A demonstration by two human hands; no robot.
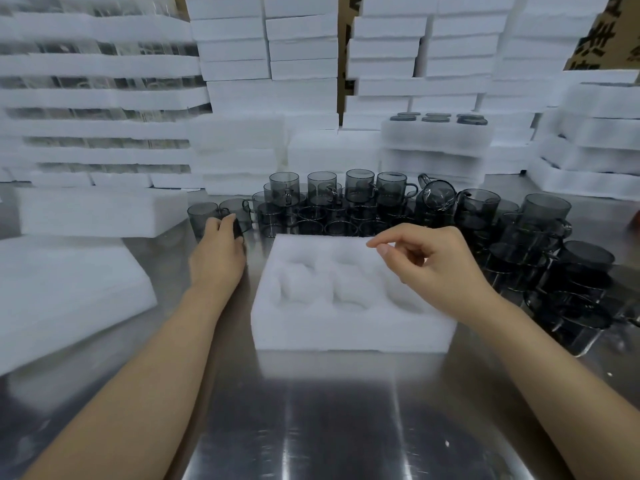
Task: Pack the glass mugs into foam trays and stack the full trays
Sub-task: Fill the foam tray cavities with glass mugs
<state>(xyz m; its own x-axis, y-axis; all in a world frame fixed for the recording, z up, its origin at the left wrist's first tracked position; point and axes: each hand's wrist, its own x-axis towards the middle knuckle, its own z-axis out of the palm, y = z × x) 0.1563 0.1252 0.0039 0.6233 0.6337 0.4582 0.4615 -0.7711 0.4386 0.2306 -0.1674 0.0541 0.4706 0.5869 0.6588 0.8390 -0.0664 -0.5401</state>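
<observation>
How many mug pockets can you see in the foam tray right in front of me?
3 clearly: far left, far middle, near middle. All are empty. The right hand covers that side of the tray, so more may be hidden.

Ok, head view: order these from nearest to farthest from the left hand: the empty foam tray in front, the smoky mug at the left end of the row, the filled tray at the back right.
1. Smoky mug: at the fingers of the left hand.
2. Empty foam tray: just to its right, on the table.
3. Filled tray: far back right, on a stack.
</observation>
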